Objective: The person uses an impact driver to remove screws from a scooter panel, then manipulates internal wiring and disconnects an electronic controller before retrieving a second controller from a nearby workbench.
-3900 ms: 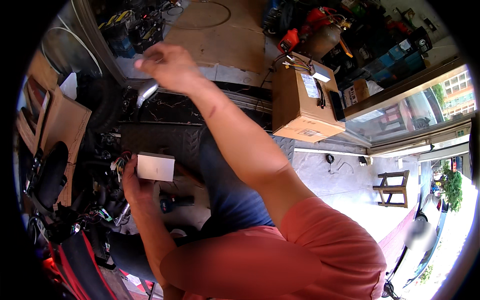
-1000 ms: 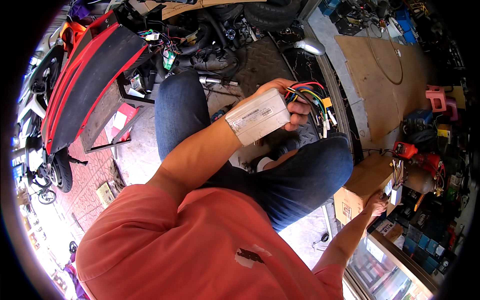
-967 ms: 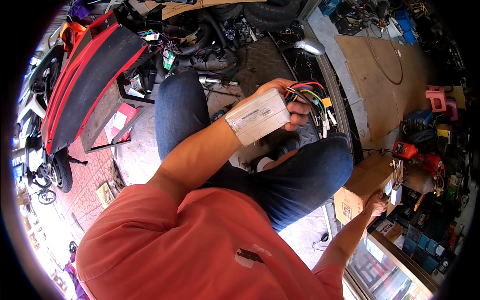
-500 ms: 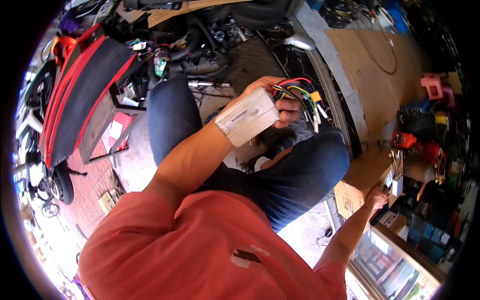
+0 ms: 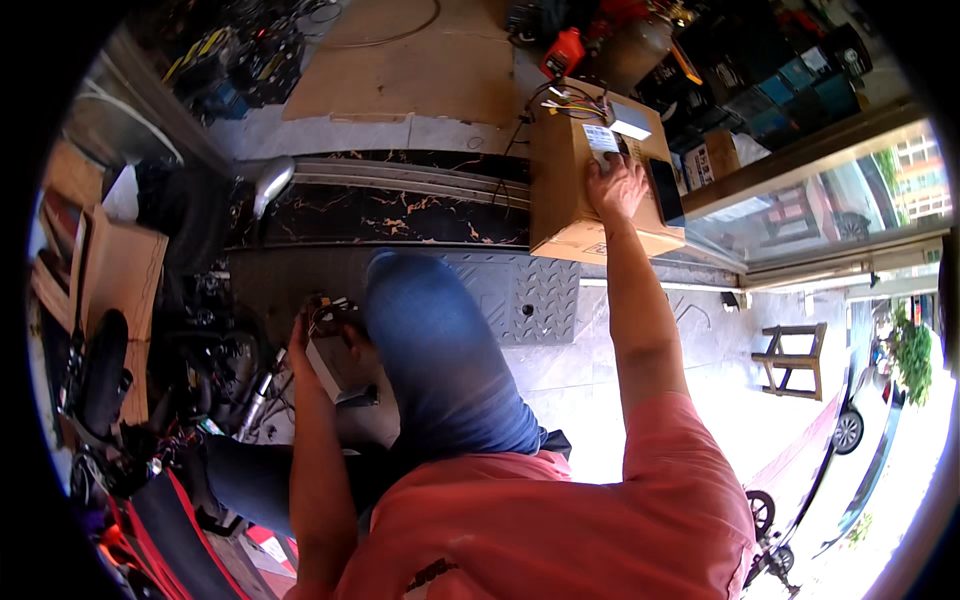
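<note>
My left hand (image 5: 298,342) is low beside my bent knee, closed around a pale box-shaped electronic module (image 5: 326,366) with a bundle of wires at its far end; my knee and shadow partly hide its grip. Stretched out to the far right, my right hand (image 5: 622,188) rests over the top of a cardboard box (image 5: 565,190). Its fingers bend around a small dark thing that I cannot make out, beside a white label (image 5: 600,138). Just beyond the fingers lies a second silver-white module (image 5: 630,121) with coloured wires (image 5: 573,103). A flat black rectangular object (image 5: 665,192) lies right of the hand.
A red bottle (image 5: 563,52) stands behind the box. To its right are stacked dark boxes and a glass-sided case (image 5: 800,205). A mirror (image 5: 273,185) sits by the door track. Motorbike parts (image 5: 215,370) crowd the left; a wooden stool (image 5: 790,360) stands at right.
My view has swung toward the right. The left hand has lowered the wired module from in front of me to beside my knee. My right hand stays at the cardboard box.
</note>
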`<control>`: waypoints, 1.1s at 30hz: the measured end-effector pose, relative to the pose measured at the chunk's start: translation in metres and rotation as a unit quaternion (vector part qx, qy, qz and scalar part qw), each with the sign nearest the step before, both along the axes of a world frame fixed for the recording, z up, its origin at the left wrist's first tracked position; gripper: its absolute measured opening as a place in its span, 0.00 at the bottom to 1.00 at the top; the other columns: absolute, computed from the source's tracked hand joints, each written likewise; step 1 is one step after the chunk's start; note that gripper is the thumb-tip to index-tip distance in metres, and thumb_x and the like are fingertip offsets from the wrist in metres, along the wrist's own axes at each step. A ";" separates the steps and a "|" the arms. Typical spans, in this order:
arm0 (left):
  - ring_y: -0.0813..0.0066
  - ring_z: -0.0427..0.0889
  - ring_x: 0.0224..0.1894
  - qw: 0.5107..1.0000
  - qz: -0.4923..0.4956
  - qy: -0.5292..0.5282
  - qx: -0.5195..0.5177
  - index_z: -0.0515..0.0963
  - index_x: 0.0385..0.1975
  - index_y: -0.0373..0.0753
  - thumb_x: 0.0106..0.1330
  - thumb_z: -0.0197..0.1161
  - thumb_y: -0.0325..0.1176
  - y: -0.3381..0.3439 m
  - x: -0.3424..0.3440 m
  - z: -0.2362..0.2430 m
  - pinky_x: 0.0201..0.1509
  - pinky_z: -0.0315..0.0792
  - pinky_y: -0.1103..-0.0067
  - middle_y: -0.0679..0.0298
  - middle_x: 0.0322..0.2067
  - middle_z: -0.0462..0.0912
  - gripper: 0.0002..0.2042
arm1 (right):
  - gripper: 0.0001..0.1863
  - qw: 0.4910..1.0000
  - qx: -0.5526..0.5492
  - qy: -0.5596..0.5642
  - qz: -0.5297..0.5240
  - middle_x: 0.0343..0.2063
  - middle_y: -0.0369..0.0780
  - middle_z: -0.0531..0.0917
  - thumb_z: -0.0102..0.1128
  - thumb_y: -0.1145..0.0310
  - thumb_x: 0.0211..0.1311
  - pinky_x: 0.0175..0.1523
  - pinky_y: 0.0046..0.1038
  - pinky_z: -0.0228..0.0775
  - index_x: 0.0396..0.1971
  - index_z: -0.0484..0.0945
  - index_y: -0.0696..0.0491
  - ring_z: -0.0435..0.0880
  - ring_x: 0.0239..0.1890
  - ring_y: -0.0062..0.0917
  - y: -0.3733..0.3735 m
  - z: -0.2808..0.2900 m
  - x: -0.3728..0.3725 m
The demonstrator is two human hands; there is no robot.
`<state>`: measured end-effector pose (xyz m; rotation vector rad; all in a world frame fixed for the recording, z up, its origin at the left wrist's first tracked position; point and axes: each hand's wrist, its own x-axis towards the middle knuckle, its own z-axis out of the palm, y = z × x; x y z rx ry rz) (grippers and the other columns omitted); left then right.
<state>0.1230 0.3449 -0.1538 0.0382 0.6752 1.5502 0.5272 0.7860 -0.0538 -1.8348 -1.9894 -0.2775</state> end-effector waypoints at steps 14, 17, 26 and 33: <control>0.58 0.85 0.44 0.985 0.103 -0.103 -0.088 0.75 0.62 0.43 0.72 0.59 0.56 0.001 0.000 0.006 0.43 0.85 0.68 0.50 0.45 0.84 0.28 | 0.27 0.998 -0.050 0.043 0.017 0.59 0.45 0.83 0.64 0.61 0.59 0.66 0.39 0.74 0.61 0.80 0.44 0.80 0.62 0.43 0.114 0.069 0.049; 0.61 0.85 0.41 0.986 0.082 -0.136 -0.049 0.76 0.62 0.45 0.71 0.60 0.53 -0.001 -0.010 0.013 0.39 0.84 0.69 0.55 0.45 0.84 0.26 | 0.41 0.987 -0.119 -0.088 0.056 0.72 0.41 0.70 0.67 0.64 0.57 0.74 0.45 0.63 0.74 0.67 0.40 0.66 0.73 0.42 0.126 0.075 0.029; 0.61 0.81 0.49 0.983 0.148 -0.110 0.025 0.78 0.56 0.40 0.69 0.60 0.50 -0.020 -0.023 0.015 0.45 0.82 0.69 0.51 0.53 0.79 0.24 | 0.40 0.946 -0.229 -0.214 0.087 0.72 0.40 0.70 0.71 0.59 0.56 0.74 0.55 0.56 0.72 0.69 0.39 0.64 0.76 0.36 0.161 0.083 -0.004; 0.49 0.66 0.72 0.903 0.275 -0.164 0.288 0.75 0.47 0.30 0.68 0.62 0.51 0.027 -0.033 0.112 0.73 0.66 0.56 0.42 0.68 0.67 0.25 | 0.37 0.974 -0.057 0.075 0.205 0.53 0.50 0.85 0.75 0.42 0.51 0.60 0.39 0.76 0.57 0.82 0.50 0.84 0.57 0.44 0.106 0.167 -0.010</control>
